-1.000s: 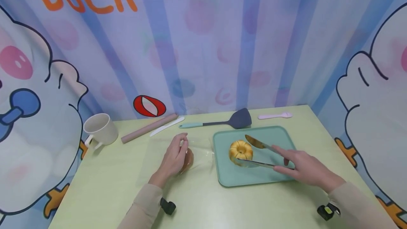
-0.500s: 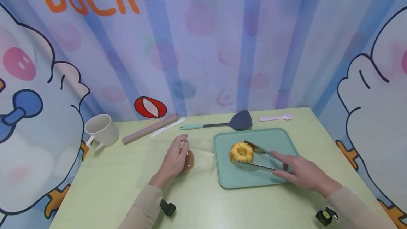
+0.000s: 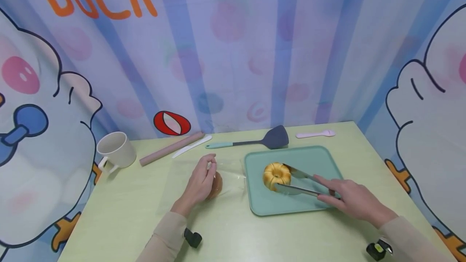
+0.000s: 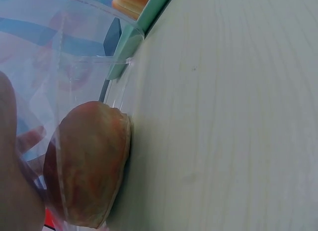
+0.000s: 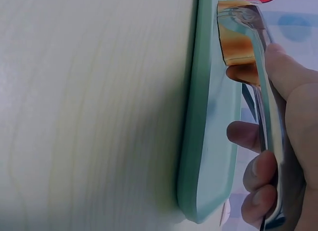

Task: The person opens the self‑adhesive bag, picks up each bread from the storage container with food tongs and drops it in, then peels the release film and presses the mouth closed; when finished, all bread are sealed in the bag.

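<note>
In the head view my right hand [image 3: 358, 201] grips metal tongs [image 3: 301, 191] over the green tray [image 3: 260, 205]. Their arms lie on either side of a golden, ring-shaped pastry [image 3: 274, 170], with the tips right at its sides. The right wrist view shows my fingers wrapped round the tongs' handle. My left hand [image 3: 196, 183] holds a clear plastic bag [image 3: 233, 169] on the table. Inside is a round brown bun [image 4: 92, 166], partly covered by that hand in the head view. In the left wrist view the bag's film stands raised, its mouth towards the tray.
Along the back lie a mauve rod [image 3: 171, 148], a white knife [image 3: 191, 146], a dark spatula [image 3: 274, 137] with a mint handle and a lilac spoon [image 3: 314, 134]. A white mug [image 3: 121, 151] stands at the left. A printed curtain [image 3: 233, 72] backs the table [image 3: 225, 237].
The tongs' arms have drawn closer together, the upper one coming down to the pastry's side. My left hand, the bag and the bun stay put.
</note>
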Demonstrator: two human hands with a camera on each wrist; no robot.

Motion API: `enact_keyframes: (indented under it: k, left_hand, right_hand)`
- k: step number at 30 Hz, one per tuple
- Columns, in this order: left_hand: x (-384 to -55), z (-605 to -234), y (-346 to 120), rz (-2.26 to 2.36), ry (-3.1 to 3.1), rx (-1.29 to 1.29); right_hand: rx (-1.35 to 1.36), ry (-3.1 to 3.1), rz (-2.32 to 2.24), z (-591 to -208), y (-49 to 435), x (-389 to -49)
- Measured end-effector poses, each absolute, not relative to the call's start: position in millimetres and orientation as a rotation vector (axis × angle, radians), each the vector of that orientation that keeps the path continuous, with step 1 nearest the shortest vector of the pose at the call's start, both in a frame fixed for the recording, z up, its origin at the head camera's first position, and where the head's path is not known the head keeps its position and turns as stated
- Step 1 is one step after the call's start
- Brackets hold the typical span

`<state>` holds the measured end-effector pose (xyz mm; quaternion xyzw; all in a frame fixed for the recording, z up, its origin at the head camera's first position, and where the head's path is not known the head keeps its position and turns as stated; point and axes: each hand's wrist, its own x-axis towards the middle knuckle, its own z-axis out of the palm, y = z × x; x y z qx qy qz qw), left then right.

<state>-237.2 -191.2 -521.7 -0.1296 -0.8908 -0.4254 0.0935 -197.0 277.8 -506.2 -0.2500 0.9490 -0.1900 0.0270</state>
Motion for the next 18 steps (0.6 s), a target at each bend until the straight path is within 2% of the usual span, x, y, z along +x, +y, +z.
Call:
enact_keyframes:
  k: [18]
  left_hand:
    - [-235.1,-517.0,-191.3,-1.217,-2.639,-0.410]
  right_hand:
    - [-0.868,3.013,-0.624,-485.0,253.1,-207.2]
